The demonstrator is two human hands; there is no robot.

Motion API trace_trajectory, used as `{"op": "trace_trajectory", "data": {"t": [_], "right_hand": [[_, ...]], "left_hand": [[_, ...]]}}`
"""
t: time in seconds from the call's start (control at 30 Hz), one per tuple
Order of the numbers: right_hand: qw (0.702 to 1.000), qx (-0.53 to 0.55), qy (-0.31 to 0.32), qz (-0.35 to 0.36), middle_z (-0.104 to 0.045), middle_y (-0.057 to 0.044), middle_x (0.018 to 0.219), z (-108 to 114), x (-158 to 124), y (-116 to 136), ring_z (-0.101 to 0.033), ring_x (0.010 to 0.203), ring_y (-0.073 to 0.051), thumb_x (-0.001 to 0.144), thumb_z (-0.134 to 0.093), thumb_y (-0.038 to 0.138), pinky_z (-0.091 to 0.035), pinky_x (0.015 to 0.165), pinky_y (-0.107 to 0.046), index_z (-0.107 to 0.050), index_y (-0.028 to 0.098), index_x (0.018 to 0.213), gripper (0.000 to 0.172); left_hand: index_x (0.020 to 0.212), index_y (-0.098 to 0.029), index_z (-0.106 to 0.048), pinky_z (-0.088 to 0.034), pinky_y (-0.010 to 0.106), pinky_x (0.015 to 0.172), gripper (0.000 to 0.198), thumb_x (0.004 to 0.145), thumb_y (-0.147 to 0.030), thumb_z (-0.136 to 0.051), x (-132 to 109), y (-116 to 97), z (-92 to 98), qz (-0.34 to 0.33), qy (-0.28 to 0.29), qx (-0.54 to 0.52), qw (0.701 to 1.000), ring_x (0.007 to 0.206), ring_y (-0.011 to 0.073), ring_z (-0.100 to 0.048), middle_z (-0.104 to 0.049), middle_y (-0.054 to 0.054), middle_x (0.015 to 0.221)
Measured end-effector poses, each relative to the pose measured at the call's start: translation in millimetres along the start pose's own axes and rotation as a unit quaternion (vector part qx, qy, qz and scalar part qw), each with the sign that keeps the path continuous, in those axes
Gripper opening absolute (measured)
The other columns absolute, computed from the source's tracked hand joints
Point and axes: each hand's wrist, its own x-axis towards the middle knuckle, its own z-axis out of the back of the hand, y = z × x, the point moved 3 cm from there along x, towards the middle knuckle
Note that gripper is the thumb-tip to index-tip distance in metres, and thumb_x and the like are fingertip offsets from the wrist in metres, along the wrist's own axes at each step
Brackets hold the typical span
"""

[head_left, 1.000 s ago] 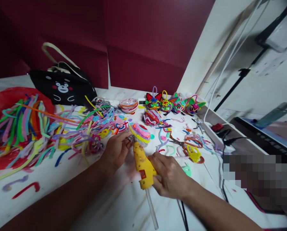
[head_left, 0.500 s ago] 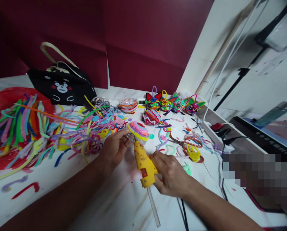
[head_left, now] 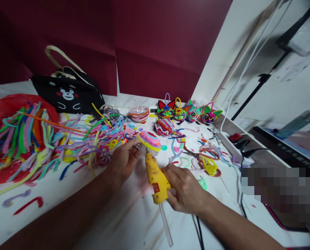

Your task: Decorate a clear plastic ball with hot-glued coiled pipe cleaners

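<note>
In the head view, a round shell [head_left: 149, 141] with fuzzy bands is being held by the left hand's [head_left: 123, 162] fingers; just below, a yellow glue gun [head_left: 153, 171] is being gripped by the right hand [head_left: 184, 189]. Fuzzy stems [head_left: 22, 133] are being carried by the white bench [head_left: 126, 215], dark-red sheets [head_left: 165, 45] behind.

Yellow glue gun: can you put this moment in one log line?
left hand: holds striped piece | right hand: grips yellow glue gun, pointed at striped piece | glue stick: poking out behind | scissors: on table
</note>
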Motion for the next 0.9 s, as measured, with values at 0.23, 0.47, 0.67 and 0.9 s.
{"op": "trace_trajectory", "data": {"t": [0.23,0.47,0.67,0.9], "right_hand": [[1.0,0.003,0.003,0.003,-0.062,-0.013,0.087,-2,0,0,-0.061,0.073,-0.024,0.083,-0.045,0.023,-0.05,0.058,-0.036,-0.059,0.008,0.106,0.031],[1.0,0.006,0.009,0.001,-0.062,-0.013,0.086,-3,0,1,-0.06,0.071,-0.023,0.083,-0.045,0.022,-0.05,0.056,-0.035,-0.058,0.01,0.105,0.029],[1.0,0.013,0.005,0.0,-0.061,-0.012,0.088,-1,-1,0,-0.06,0.073,-0.023,0.083,-0.045,0.023,-0.052,0.059,-0.036,-0.056,0.01,0.109,0.031],[1.0,0.01,0.001,0.006,-0.061,-0.013,0.086,-1,-1,1,-0.061,0.072,-0.023,0.082,-0.045,0.021,-0.051,0.058,-0.035,-0.057,0.009,0.107,0.031]], "left_hand": [[0.059,-0.018,-0.06,-0.042,0.013,0.045,0.02,0.063,-0.002,-0.071,1,6,2.8,0.016,0.022,0.018,0.999,0.048,0.0066,-0.053,-0.059,-0.005,0.053],[0.054,-0.016,-0.054,-0.041,0.014,0.044,0.021,0.065,-0.003,-0.068,-3,9,-0.1,0.029,0.014,0.023,0.999,0.045,0.0059,-0.049,-0.054,-0.005,0.049],[0.059,-0.018,-0.056,-0.041,0.015,0.043,0.021,0.065,-0.001,-0.067,-2,0,-0.3,0.003,0.003,0.026,1.0,0.045,0.0065,-0.051,-0.056,-0.005,0.052],[0.059,-0.019,-0.057,-0.043,0.015,0.043,0.022,0.066,-0.001,-0.066,-2,-2,-0.5,-0.007,-0.014,0.026,1.0,0.046,0.0072,-0.053,-0.06,-0.005,0.054]]}}
